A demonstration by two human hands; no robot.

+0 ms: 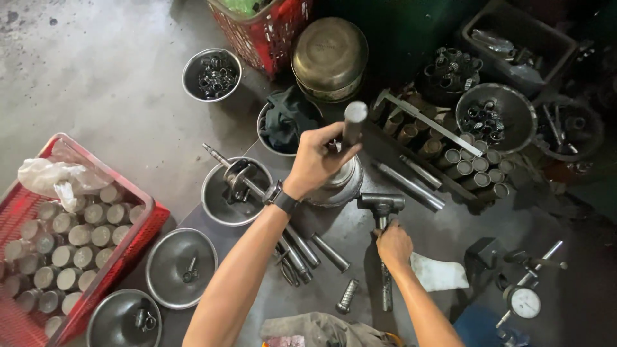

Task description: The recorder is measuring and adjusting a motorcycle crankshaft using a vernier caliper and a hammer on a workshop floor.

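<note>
Hands clamped: left [316, 160] hiding steel rod's [353, 122] base, right [393, 244] covering hammer [382, 209] handle.

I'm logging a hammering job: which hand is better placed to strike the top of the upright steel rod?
Right, probably. The right hand already grips the steel hammer lying beside the upright steel rod, while the left hand is wrapped around that rod, steadying it.

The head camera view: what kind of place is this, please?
Probably a small metalworking or machine repair workshop. A red crate holds many steel cylinders, a dial gauge stands nearby, and the right hand grips a hammer on a metal bench.
</note>
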